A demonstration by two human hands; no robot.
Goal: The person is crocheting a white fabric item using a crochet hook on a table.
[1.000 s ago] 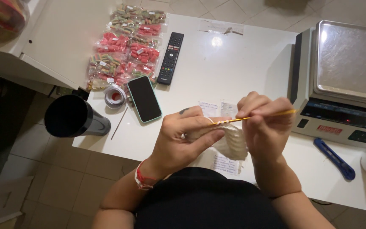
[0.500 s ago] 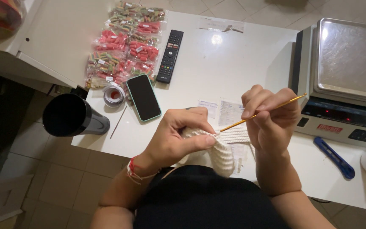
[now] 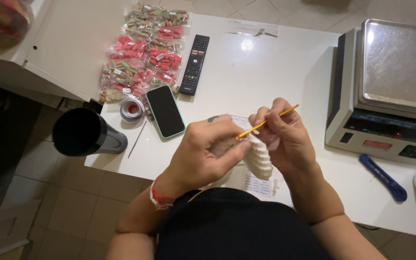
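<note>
My left hand (image 3: 208,151) pinches a cream ribbed crochet piece (image 3: 258,156) that hangs down between both hands over the table's near edge. My right hand (image 3: 282,135) grips a thin yellow crochet hook (image 3: 270,121), whose tip points left into the top of the piece by my left thumb. A red and white band sits on my left wrist. A sheet of paper (image 3: 258,185) lies under the work, mostly hidden.
On the white table (image 3: 266,67) lie a black phone (image 3: 165,110), a black remote (image 3: 194,64), several bags of coloured sweets (image 3: 143,48), a tape roll (image 3: 131,109), a digital scale (image 3: 391,91) and a blue cutter (image 3: 383,177). A black tumbler (image 3: 85,132) stands at the left corner.
Both hands have come closer together and shifted slightly left. The hook tip has gone back into the crochet piece, which now hangs less stretched than half a second ago.
</note>
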